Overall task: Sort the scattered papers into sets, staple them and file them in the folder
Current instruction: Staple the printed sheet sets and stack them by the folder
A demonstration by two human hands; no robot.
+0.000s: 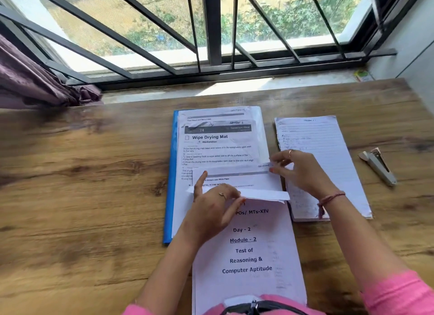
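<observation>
Approx halfway: printed white sheets already lie in the blue plastic folder point(169, 173). Your left hand point(211, 211) and right hand point(298, 171) both pinch a lifted white printed sheet point(237, 185) over it; lined handwritten pile point(328, 154) and grey metal stapler point(378, 165) wait to the right, w/ stapling & filing left.

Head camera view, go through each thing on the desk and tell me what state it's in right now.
Blue folder: lying open, papers on it.
Lifted sheet: held by both hands.
Left hand: gripping the sheet.
Right hand: pinching its corner.
Lined stack: lying flat.
Stapler: untouched, right of the stack.
</observation>
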